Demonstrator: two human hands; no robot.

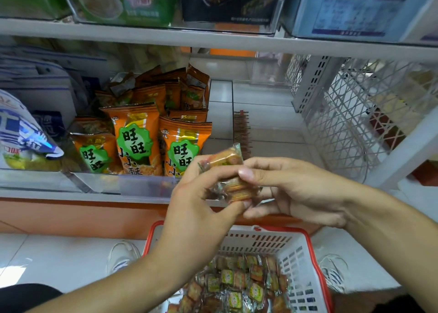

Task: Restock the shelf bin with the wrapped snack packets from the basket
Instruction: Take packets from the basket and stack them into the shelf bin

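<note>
Both hands raised in front of the shelf, above the basket (305,253). Left hand (196,208) curled round a small bunch of wrapped snack packets (227,177), thumb and fingers closed on the clear wrappers. Right hand (291,189) meeting it from the other side, thumb on top and fingers underneath, pinching the same bunch. At least 2 packets in that bunch, maybe more; exact count hard to tell through the crinkled plastic.

Bunch held just in front of the shelf edge, to the right of the clear shelf bin (132,182), not yet inside any bin. That bin already crowded with orange snack bags (135,137), standing upright in rows. To its right, a bare stretch of white shelf (265,123) with a clear divider at the back; probably the spot meant for the small packets, though no way to be sure from here.

Down in the basket, a thick heap of the same small packets (239,286), covering the bottom. None of these small packets visible on the shelf so far.

Judgement on progress: very early. 1 handful lifted and being squared up between the hands, nothing placed, most of the stock waiting below. Left to do: set this bunch down on the shelf, then go back to the basket again and again until empty.

Also in view: blue-and-white bags (21,132) at far left, white mesh racking (355,113) at right, 2 white shoes (123,255) on the tiled floor.
</note>
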